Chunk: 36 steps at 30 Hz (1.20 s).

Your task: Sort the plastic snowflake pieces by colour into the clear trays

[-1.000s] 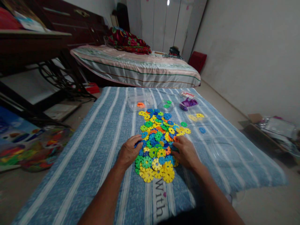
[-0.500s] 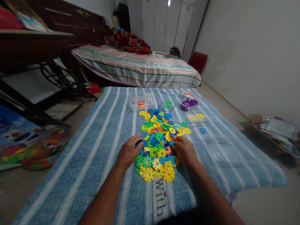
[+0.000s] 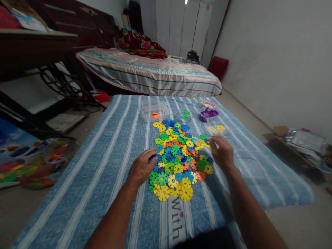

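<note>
The disc pile (image 3: pixel 175 152) stretches twelve to six on the striped cloth (image 3: pixel 103 166). The left hand (image 3: pixel 142 166) pinches a dark blue disc (image 3: pixel 152 158); yellow discs (image 3: pixel 201 144) lie at nine o'clock from the nearer right hand (image 3: pixel 223 151), fingers curled, grip unclear.

Notched plastic discs (image 3: pixel 175 149) lay heaped together.
Yellow, green, blue and orange, many with a central hole, they overlapped mostly flat in a loose spread on the striped blue cloth (image 3: pixel 109 152).
</note>
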Motion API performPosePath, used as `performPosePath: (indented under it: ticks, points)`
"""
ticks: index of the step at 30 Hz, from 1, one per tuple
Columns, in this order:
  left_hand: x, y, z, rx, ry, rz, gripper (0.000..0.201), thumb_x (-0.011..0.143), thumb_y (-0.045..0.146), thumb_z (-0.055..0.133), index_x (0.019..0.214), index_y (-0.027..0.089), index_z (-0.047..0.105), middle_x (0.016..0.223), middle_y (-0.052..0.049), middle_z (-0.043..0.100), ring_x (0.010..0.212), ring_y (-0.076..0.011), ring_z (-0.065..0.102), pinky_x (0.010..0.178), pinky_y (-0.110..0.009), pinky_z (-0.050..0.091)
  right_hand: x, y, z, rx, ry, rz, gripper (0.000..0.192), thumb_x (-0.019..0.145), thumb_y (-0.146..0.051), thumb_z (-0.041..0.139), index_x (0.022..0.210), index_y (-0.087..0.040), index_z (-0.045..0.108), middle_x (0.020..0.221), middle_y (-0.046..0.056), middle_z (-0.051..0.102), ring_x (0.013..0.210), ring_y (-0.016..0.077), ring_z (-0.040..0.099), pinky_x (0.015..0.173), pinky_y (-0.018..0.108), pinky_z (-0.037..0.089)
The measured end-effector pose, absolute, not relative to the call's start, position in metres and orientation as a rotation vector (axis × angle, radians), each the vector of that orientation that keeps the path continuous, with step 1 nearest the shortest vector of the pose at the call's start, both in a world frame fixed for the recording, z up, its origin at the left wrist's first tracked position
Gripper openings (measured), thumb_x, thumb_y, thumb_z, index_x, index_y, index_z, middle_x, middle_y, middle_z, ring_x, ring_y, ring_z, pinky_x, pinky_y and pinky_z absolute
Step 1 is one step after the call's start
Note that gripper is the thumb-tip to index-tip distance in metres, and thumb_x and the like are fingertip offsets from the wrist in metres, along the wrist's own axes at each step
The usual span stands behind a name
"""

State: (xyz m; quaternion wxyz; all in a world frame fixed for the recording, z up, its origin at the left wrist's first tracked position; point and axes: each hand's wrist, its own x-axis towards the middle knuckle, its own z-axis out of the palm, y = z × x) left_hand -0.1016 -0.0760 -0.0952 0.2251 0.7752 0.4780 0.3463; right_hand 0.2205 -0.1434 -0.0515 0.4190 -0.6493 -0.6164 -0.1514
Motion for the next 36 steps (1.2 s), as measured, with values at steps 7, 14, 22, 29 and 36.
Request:
performPosePath:
  ticks: [7, 14, 22, 29, 36]
  points:
    - [-0.102, -0.075, -0.095, 2.144, 1.321, 0.951, 0.029, 0.082, 0.038, 0.052, 0.093, 0.020, 0.072, 0.116, -0.009, 0.071, 0.111, -0.0235, 0.064, 0.104, -0.041, 0.048, 0.268, -0.137, -0.034, -1.843, -1.315, -0.671, 0.019, 0.087, -0.028, 0.051, 0.082, -0.018, 0.067, 0.081, 0.009, 0.066, 0.077, 0.0223, 0.059, 0.073, 0.034, 0.045]
    - [-0.102, -0.075, -0.095, 2.130, 1.316, 0.953, 0.027, 0.081, 0.037, 0.054, 0.094, 0.022, 0.072, 0.116, -0.007, 0.071, 0.111, -0.0224, 0.064, 0.104, -0.041, 0.048, 0.214, -0.169, -0.084, -1.715, -1.591, -0.220, 0.024, 0.091, -0.027, 0.045, 0.079, -0.022, 0.065, 0.081, 0.006, 0.068, 0.077, 0.0189, 0.062, 0.073, 0.031, 0.048]
    - [-0.101, -0.075, -0.096, 2.134, 1.321, 0.949, 0.030, 0.081, 0.038, 0.053, 0.094, 0.020, 0.072, 0.117, -0.009, 0.071, 0.112, -0.0236, 0.064, 0.105, -0.041, 0.048, 0.203, -0.189, -0.100, -1.711, -1.652, -0.235, 0.020, 0.091, -0.021, 0.049, 0.082, -0.020, 0.066, 0.087, 0.008, 0.067, 0.082, 0.0208, 0.061, 0.077, 0.035, 0.048]
    - [-0.100, -0.075, -0.097, 2.136, 1.327, 0.942, 0.029, 0.082, 0.037, 0.053, 0.095, 0.019, 0.072, 0.116, -0.010, 0.070, 0.113, -0.0237, 0.063, 0.105, -0.041, 0.047, 0.201, -0.196, -0.111, -1.774, -1.669, -0.135, 0.021, 0.091, -0.020, 0.047, 0.084, -0.021, 0.067, 0.089, 0.008, 0.067, 0.084, 0.0211, 0.059, 0.078, 0.034, 0.047]
    - [-0.100, -0.077, -0.093, 2.130, 1.317, 0.951, 0.029, 0.082, 0.036, 0.053, 0.096, 0.019, 0.072, 0.117, -0.009, 0.070, 0.113, -0.0237, 0.063, 0.105, -0.040, 0.047, 0.184, -0.198, -0.106, -1.661, -1.700, -0.051, 0.021, 0.092, -0.022, 0.047, 0.086, -0.021, 0.067, 0.092, 0.008, 0.066, 0.088, 0.0202, 0.060, 0.081, 0.035, 0.049]
